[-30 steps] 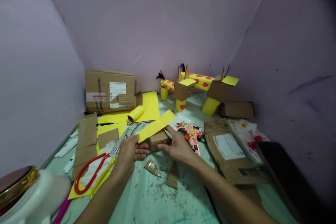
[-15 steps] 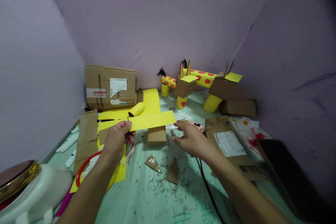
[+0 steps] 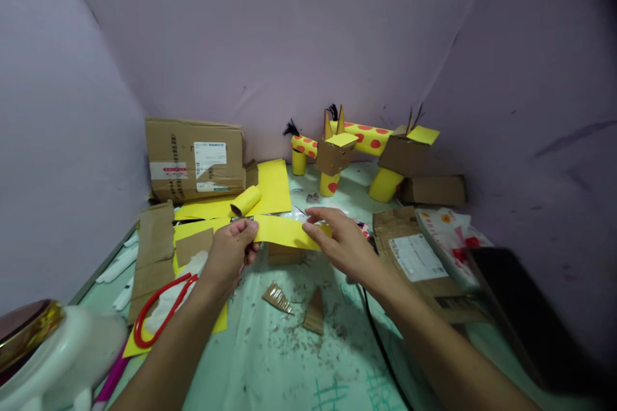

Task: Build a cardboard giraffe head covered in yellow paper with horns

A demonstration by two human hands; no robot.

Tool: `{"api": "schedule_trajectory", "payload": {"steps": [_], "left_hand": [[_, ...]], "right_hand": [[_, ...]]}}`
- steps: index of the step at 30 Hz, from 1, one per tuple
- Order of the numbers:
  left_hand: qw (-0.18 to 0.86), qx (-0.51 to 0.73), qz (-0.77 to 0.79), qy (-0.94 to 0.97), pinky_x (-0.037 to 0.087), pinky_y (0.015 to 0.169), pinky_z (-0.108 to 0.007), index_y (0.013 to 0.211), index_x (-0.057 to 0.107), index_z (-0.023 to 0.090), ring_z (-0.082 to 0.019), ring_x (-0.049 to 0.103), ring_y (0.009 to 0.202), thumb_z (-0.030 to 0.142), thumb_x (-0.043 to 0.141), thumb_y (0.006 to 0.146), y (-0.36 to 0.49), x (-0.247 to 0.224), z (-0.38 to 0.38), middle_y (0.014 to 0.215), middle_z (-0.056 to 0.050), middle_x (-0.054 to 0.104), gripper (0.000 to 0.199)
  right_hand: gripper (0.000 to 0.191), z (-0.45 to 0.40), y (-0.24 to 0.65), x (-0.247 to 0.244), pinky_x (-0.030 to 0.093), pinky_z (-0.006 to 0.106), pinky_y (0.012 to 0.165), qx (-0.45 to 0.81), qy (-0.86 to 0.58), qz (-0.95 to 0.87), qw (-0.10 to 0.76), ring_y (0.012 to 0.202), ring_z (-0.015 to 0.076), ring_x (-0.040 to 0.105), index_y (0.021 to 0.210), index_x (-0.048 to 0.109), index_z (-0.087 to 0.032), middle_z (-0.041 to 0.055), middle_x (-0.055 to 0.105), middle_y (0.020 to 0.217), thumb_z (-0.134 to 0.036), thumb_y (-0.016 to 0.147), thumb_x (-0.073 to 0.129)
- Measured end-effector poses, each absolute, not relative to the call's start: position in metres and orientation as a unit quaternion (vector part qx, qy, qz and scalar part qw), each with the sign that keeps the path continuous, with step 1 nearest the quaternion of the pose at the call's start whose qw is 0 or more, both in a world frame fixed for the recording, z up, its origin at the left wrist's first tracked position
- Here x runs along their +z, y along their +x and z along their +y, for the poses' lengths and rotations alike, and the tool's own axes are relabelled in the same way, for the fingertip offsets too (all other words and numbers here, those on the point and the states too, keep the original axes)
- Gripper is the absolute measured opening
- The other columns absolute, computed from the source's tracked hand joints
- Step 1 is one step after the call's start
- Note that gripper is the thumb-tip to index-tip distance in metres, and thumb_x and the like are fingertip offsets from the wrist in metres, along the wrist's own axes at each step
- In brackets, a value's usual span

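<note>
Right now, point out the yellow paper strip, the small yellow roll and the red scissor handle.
Yellow paper strip (image 3: 282, 233): head view, middle of its broad face.
Small yellow roll (image 3: 247, 201): head view, its curved side.
Red scissor handle (image 3: 138, 327): head view, left edge of its loop.

A person's left grip (image 3: 235, 245) pinches a yellow paper strip (image 3: 282, 232); the right grip (image 3: 340, 236) curves near its other end. The strip partly hides a cardboard block (image 3: 284, 255) on a green surface (image 3: 270, 366). Behind stand spotted animal figures (image 3: 335, 157).

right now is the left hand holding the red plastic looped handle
No, the left hand pinches one end of the yellow paper strip, with the red handle lying apart.
</note>
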State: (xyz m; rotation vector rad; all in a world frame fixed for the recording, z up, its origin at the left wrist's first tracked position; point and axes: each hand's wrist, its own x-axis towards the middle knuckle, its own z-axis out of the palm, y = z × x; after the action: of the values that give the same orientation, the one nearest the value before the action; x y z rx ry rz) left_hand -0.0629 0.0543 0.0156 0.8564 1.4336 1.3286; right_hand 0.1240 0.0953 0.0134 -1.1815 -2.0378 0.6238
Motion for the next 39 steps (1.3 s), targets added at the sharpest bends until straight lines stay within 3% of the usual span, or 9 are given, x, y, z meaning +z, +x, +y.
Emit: {"api": "schedule_trajectory", "payload": {"steps": [3, 9, 14, 19, 26, 31, 39], "left_hand": [[0.49, 0.529, 0.6, 0.345, 0.025, 0.031, -0.012, 0.058, 0.048, 0.017, -0.001, 0.035, 0.029, 0.034, 0.063, 0.064, -0.065, 0.009, 0.055, 0.041, 0.008, 0.048, 0.024], [0.503, 0.482, 0.635, 0.334, 0.025, 0.029, -0.012, 0.057, 0.048, 0.016, -0.002, 0.037, 0.028, 0.032, 0.06, 0.064, -0.069, 0.007, 0.055, 0.04, 0.005, 0.051, 0.021], [0.506, 0.436, 0.665, 0.334, 0.022, 0.027, -0.013, 0.059, 0.049, 0.017, -0.004, 0.038, 0.026, 0.029, 0.058, 0.062, -0.072, 0.009, 0.054, 0.039, 0.003, 0.053, 0.015], [0.492, 0.397, 0.692, 0.348, 0.019, 0.027, -0.013, 0.055, 0.048, 0.018, -0.005, 0.036, 0.023, 0.025, 0.059, 0.06, -0.077, 0.007, 0.055, 0.031, 0.004, 0.049, 0.014], [0.461, 0.367, 0.724, 0.358, 0.019, 0.027, -0.015, 0.053, 0.048, 0.019, -0.005, 0.033, 0.021, 0.018, 0.059, 0.063, -0.075, 0.007, 0.055, 0.028, 0.007, 0.046, 0.014], [0.458, 0.356, 0.731, 0.358, 0.017, 0.026, -0.016, 0.051, 0.048, 0.019, -0.004, 0.028, 0.019, 0.017, 0.058, 0.066, -0.068, 0.009, 0.054, 0.028, 0.007, 0.045, 0.018], [0.469, 0.404, 0.699, 0.358, 0.019, 0.029, -0.015, 0.056, 0.049, 0.019, -0.003, 0.031, 0.024, 0.023, 0.058, 0.067, -0.069, 0.001, 0.057, 0.033, 0.007, 0.048, 0.015]], "right_hand": [[0.029, 0.097, 0.121, 0.004, 0.044, 0.036, 0.082, 0.257, -0.47, -0.786, 0.309, 0.092, 0.0232, 0.059, 0.106, 0.062, -0.015, 0.0082, 0.069, 0.094, -0.03, 0.083, 0.054], [0.034, 0.1, 0.119, -0.007, 0.044, 0.032, 0.073, 0.288, -0.495, -0.77, 0.279, 0.086, 0.0213, 0.061, 0.114, 0.056, -0.016, 0.0099, 0.067, 0.099, -0.029, 0.083, 0.052], [0.036, 0.106, 0.118, -0.016, 0.043, 0.03, 0.075, 0.289, -0.483, -0.774, 0.289, 0.082, 0.0193, 0.06, 0.112, 0.056, -0.016, 0.0058, 0.068, 0.089, -0.013, 0.075, 0.055], [0.034, 0.111, 0.118, -0.016, 0.044, 0.027, 0.072, 0.278, -0.475, -0.777, 0.306, 0.077, 0.0163, 0.061, 0.108, 0.058, -0.017, 0.0032, 0.068, 0.085, -0.009, 0.076, 0.052], [0.034, 0.108, 0.114, -0.018, 0.041, 0.03, 0.079, 0.222, -0.47, -0.803, 0.291, 0.086, 0.0207, 0.058, 0.106, 0.061, -0.013, 0.0081, 0.067, 0.092, -0.004, 0.075, 0.051], [0.028, 0.105, 0.109, -0.021, 0.04, 0.029, 0.074, 0.198, -0.471, -0.82, 0.257, 0.083, 0.0211, 0.058, 0.097, 0.065, -0.014, 0.0091, 0.065, 0.09, -0.004, 0.076, 0.05], [0.035, 0.105, 0.114, -0.015, 0.038, 0.027, 0.068, 0.153, -0.476, -0.84, 0.212, 0.084, 0.0206, 0.057, 0.103, 0.066, -0.02, 0.0075, 0.063, 0.092, -0.005, 0.077, 0.048]]}}
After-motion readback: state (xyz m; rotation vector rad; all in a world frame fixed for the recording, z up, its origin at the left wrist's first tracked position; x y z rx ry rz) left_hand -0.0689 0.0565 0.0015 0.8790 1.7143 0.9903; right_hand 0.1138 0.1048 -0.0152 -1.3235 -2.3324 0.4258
